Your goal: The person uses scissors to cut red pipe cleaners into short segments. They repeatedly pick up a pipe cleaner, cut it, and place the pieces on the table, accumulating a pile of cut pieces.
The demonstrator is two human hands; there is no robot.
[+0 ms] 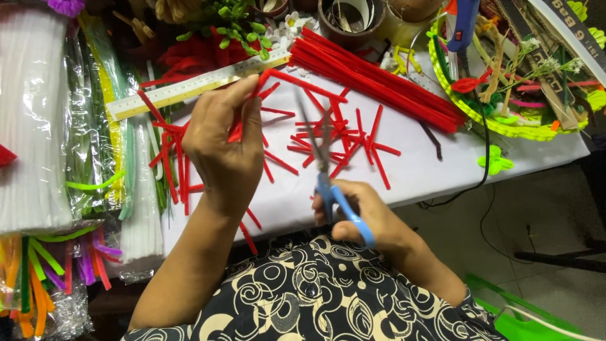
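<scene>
red pipe cleaner [297, 84] pinched in left hand [224, 148], right hand [369, 218] gripping scissors [328, 177] over cut pieces [341, 136]

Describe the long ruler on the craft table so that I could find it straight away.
Start at the white table strewn with short red cut pieces. Look to its far edge, just beyond the left hand, where the ruler lies slanted beside the bundle of long red stems. It alone is flat, pale yellow and edged with fine tick marks, while its neighbours are fuzzy and round.
</scene>
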